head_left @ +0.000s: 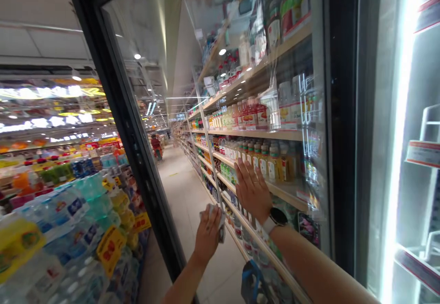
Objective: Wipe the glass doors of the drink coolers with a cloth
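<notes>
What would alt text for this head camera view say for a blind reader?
A person's bare hands are on a black-framed glass cooler door in a supermarket aisle: the left hand grips a crumpled white cloth, the right hand, wearing a smartwatch, lies flat on the glass. Bottled drinks show on shelves in the glass.

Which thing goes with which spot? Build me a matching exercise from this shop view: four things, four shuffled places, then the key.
Things:
1. crumpled cloth
2. wristwatch
3. plastic-wrapped water bottles
4. bottled drinks

Places:
A. on a wooden shelf seen in the glass door
B. on the wrist of the right hand
C. stacked left of the door
D. in the left hand

Pairs: 1-D, 2-B, 3-C, 4-A
</notes>
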Available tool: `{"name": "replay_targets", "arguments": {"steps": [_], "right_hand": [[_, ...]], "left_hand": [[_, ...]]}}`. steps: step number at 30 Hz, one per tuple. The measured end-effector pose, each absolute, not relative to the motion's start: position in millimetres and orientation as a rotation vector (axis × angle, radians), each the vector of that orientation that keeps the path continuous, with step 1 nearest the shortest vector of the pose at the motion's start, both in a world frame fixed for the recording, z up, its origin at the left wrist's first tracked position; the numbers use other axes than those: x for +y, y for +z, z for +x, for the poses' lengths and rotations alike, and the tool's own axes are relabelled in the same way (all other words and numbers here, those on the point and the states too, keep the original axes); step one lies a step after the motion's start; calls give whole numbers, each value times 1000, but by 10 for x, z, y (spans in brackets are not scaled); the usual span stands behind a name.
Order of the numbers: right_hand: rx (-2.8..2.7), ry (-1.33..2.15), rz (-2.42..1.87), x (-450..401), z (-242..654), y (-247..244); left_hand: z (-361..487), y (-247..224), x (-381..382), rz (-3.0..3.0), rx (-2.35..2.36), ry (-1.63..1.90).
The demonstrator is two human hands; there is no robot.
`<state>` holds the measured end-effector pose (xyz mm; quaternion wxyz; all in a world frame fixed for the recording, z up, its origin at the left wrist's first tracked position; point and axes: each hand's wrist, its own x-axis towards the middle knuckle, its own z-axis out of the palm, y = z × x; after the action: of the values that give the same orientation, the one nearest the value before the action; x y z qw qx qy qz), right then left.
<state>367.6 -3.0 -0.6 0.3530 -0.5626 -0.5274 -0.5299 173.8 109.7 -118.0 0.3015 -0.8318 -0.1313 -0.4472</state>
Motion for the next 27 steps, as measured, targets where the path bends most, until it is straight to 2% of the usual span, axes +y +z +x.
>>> {"name": "replay_targets", "arguments": {"steps": [2, 7, 10, 14, 22, 24, 27], "right_hand": [[-1355, -1375, -1449, -28, 3672, -2], [-1347, -1374, -1435, -30, 3678, 4], [-1353, -1366, -1415, -44, 3680, 13], [-1350, -1369, -1423, -55, 3676, 16], [-1383, -1362, -1433, -54, 3696, -14], [-1386, -1356, -1435, -66, 3690, -5], [-1374, -1358, -1427, -74, 3681, 6]], "left_hand": [[1789, -762, 1134, -2179, -275, -1205], [2204, 613, 1103, -2106, -270, -1520], [2422, 889, 989, -2048, -272, -1630], [2445, 446, 880, -2069, -252, -1576], [2050, -1216, 846, -2147, -254, -1156], [1947, -1304, 887, -2150, -152, -1062], [1900, -904, 997, -2138, -22, -1007]]}}
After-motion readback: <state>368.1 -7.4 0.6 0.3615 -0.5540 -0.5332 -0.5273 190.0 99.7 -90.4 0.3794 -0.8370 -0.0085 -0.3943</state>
